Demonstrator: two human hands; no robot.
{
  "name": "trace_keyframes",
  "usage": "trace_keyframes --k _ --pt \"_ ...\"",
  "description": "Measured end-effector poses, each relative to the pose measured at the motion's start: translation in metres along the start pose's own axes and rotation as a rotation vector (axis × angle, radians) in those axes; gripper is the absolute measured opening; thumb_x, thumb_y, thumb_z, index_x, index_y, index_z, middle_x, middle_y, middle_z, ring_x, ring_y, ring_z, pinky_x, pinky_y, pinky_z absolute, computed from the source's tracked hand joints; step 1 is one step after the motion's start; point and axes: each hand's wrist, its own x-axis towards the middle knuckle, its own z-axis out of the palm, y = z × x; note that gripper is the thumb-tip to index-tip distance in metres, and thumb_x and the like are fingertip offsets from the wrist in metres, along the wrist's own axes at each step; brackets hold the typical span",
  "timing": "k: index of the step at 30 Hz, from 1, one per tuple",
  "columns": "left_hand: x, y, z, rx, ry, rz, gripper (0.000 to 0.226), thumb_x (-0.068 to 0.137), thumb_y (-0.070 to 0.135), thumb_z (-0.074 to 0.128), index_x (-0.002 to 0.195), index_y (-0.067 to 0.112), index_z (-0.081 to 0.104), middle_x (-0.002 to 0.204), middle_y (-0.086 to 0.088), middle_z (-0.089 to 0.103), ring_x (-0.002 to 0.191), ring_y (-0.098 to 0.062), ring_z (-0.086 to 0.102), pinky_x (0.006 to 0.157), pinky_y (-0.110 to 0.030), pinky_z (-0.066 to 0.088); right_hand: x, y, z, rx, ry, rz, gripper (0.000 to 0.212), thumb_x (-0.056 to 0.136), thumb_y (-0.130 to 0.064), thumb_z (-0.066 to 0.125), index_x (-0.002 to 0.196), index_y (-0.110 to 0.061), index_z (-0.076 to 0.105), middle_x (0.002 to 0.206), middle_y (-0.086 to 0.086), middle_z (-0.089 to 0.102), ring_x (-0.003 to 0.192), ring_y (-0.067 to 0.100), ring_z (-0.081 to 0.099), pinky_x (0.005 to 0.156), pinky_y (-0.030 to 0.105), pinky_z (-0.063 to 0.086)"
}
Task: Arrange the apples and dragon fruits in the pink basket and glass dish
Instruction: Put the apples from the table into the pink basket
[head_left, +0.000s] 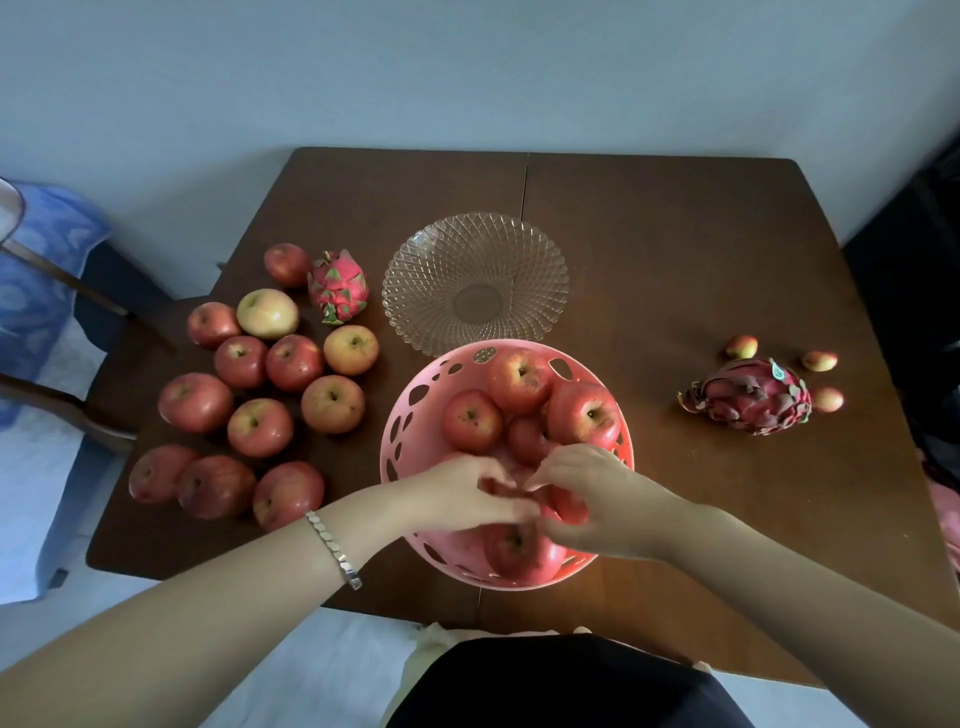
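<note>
The pink basket (415, 400) stands at the table's near middle and holds several red apples (519, 382). Both hands are down inside it. My left hand (462, 496) and my right hand (592, 499) meet over an apple (501, 488) near the basket's front, fingers curled onto it; the hands hide most of that apple. The glass dish (475, 283) sits empty just behind the basket. Several loose apples (293, 364) lie on the table's left side, with one dragon fruit (337, 286) behind them. A second, darker dragon fruit (748, 397) lies on the right.
Three small pale fruits (742, 347) lie around the right dragon fruit. The brown wooden table (649, 234) has bare wood at the back and right. A chair with blue cloth (41, 291) stands off the left edge. A dark object (914, 291) borders the right edge.
</note>
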Motion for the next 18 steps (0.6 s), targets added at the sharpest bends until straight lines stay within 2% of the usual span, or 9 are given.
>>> trace_keyframes --k 2,3,5,7,10,12,14,16,18 --pt "-0.006 0.001 0.009 0.009 -0.121 -0.089 0.062 0.072 0.052 0.071 0.127 0.032 0.050 0.116 0.008 0.049 0.104 -0.016 0.057 0.076 -0.026 0.055 -0.002 0.005 -0.006 0.051 -0.004 0.001 0.034 0.086 -0.027 0.056 0.120 -0.024 0.058 0.123 -0.011 0.055 0.120 0.003 0.041 0.105 0.018 0.029" --pt "-0.008 0.002 0.013 0.016 -0.104 -0.088 0.063 0.072 0.051 0.071 0.128 0.033 0.049 0.118 0.008 0.048 0.105 -0.015 0.054 0.079 -0.026 0.054 -0.003 0.007 -0.008 0.052 -0.009 0.003 0.033 0.087 -0.023 0.054 0.120 -0.024 0.058 0.123 -0.011 0.055 0.120 0.002 0.041 0.103 0.015 0.030" --pt "-0.012 0.004 0.021 -0.003 -0.001 -0.048 0.062 0.072 0.048 0.072 0.127 0.031 0.049 0.123 0.007 0.049 0.106 -0.012 0.050 0.085 -0.025 0.047 -0.005 0.011 -0.007 0.011 -0.008 -0.023 0.032 0.086 -0.016 0.054 0.117 -0.021 0.060 0.122 -0.009 0.057 0.120 0.005 0.043 0.100 0.013 0.030" --pt "-0.016 0.007 0.030 0.025 0.114 -0.012 0.065 0.072 0.045 0.074 0.128 0.027 0.047 0.116 0.010 0.047 0.103 -0.009 0.045 0.086 -0.023 0.038 -0.003 0.013 -0.004 -0.027 -0.004 -0.045 0.033 0.084 -0.011 0.054 0.115 -0.020 0.062 0.120 -0.007 0.058 0.119 0.009 0.045 0.101 0.015 0.030" --pt "-0.019 0.010 0.044 0.103 0.233 0.016 0.071 0.065 0.052 0.075 0.122 0.025 0.045 0.110 0.009 0.050 0.100 -0.012 0.049 0.081 -0.025 0.038 0.002 0.009 -0.004 -0.045 0.012 -0.011 0.037 0.085 -0.010 0.049 0.116 -0.023 0.061 0.122 -0.008 0.059 0.119 0.010 0.045 0.105 0.023 0.033" --pt "-0.021 0.013 0.047 0.141 0.242 0.028 0.073 0.063 0.055 0.075 0.121 0.023 0.043 0.117 0.004 0.055 0.104 -0.015 0.053 0.081 -0.026 0.041 0.006 0.006 -0.005 -0.063 0.029 0.026 0.036 0.088 -0.012 0.045 0.118 -0.024 0.060 0.124 -0.009 0.059 0.120 0.011 0.045 0.106 0.025 0.032" --pt "-0.024 0.013 0.043 0.090 0.198 0.022 0.070 0.069 0.048 0.073 0.127 0.024 0.043 0.121 0.006 0.053 0.103 -0.011 0.050 0.083 -0.024 0.039 0.008 0.003 -0.003 -0.069 0.042 0.056 0.033 0.091 -0.017 0.044 0.118 -0.023 0.060 0.123 -0.008 0.060 0.119 0.011 0.046 0.106 0.027 0.033" --pt "-0.026 0.010 0.034 -0.011 0.150 -0.002 0.064 0.074 0.037 0.071 0.131 0.026 0.045 0.120 0.008 0.053 0.104 -0.009 0.049 0.087 -0.022 0.040 0.010 -0.001 0.001 -0.088 0.065 0.069 0.029 0.091 -0.031 0.046 0.116 -0.025 0.060 0.118 -0.007 0.062 0.114 0.013 0.047 0.104 0.033 0.034" --pt "-0.026 0.007 0.029 -0.061 0.137 -0.023 0.060 0.071 0.034 0.073 0.127 0.027 0.052 0.115 0.007 0.060 0.105 -0.011 0.056 0.094 -0.026 0.046 0.013 -0.007 0.005 -0.141 0.054 0.071 0.038 0.087 -0.050 0.047 0.115 -0.028 0.059 0.111 -0.007 0.061 0.109 0.014 0.047 0.103 0.035 0.033"
